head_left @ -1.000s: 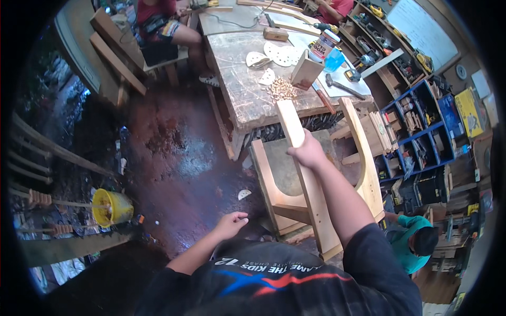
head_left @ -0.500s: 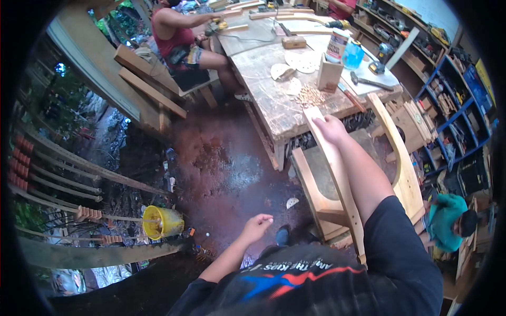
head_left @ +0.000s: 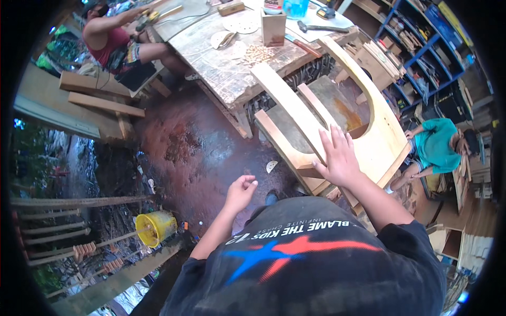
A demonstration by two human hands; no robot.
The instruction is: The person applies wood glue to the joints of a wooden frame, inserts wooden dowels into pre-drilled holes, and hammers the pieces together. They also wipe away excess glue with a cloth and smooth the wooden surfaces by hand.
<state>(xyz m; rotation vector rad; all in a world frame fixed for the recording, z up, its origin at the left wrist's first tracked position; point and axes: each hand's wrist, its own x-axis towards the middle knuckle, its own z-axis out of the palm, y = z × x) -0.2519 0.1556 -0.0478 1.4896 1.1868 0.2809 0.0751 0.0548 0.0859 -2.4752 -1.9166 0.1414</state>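
My right hand (head_left: pixel 341 162) lies flat with spread fingers on the near part of a long pale wooden board (head_left: pixel 290 100). This board is part of a wooden frame that looks like furniture, with a broad curved panel (head_left: pixel 387 131) to its right and a lower curved wooden piece (head_left: pixel 284 142) to its left. My left hand (head_left: pixel 241 194) hangs over the floor, left of the frame. Its fingers are loosely curled in, and nothing shows in them. The frame's near end is partly hidden by my right hand and forearm.
Ahead stands a worktable (head_left: pixel 211 73) with wooden plugs (head_left: pixel 258 55), a hammer (head_left: pixel 321 27), sanding discs (head_left: pixel 240 23) and a wooden box (head_left: pixel 273 29). One person (head_left: pixel 113 45) sits far left with a power tool; another (head_left: pixel 440 145) sits at right. A yellow bucket (head_left: pixel 158 229) is at left.
My right hand has come back along the board from its far end, and its grip has become a flat touch. My left hand's fingers have curled in. The view has shifted right.
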